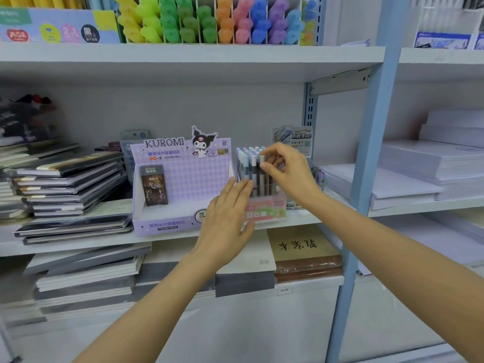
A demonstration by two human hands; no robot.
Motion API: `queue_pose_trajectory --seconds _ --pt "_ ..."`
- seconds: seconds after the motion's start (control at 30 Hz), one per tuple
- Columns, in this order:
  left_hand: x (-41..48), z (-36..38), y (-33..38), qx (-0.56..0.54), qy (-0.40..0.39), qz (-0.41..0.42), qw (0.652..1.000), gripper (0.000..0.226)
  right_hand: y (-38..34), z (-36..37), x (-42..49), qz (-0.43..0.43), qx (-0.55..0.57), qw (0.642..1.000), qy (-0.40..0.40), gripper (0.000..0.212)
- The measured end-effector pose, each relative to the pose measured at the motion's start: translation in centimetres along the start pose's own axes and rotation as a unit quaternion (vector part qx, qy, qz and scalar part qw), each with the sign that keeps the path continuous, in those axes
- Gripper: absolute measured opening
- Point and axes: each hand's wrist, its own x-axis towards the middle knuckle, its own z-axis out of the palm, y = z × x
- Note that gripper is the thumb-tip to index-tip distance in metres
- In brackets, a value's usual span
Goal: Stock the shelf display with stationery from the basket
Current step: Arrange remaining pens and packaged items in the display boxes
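Grey pale-capped pen (262, 176), pinched by the right hand (286, 174), is best lowered upright while the pink pen box (269, 209) is braced by the flat left hand (226, 214).

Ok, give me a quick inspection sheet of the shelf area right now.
Surface: white middle shelf, crowded with stock.
Job's things: Fruit Soda display box holding upright pens; grey pen in its front row; basket not in view.
Clutter: Kuromi display box holding one lead-refill pack; notebook stacks at left.
Grippers: left hand flat against the box front; right hand pinches the grey pen's top.
Cables: nothing seen.
Surroundings: highlighters on the shelf above; paper reams in the right bay.
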Motion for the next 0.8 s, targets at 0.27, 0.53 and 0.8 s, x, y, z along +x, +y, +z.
queue_pose_trajectory --seconds 0.27,0.53,0.8 --pt "-8.4 4.5 -1.1 -0.107 0.189 -0.04 0.975 0.031 -1.4 2.4 -9.1 -0.04 0.115 0.987 -0.104 0.01" --pt "-28.3 18.6 -3.4 -0.119 -0.206 -0.246 0.94 0.039 7.3 14.5 -26.7 0.181 0.078 0.858 -0.474 0.018" --pt "-39.6 24.1 -3.0 -0.097 -0.446 -0.317 0.831 0.066 14.6 21.9 -41.5 0.405 -0.004 0.767 -0.498 0.033"
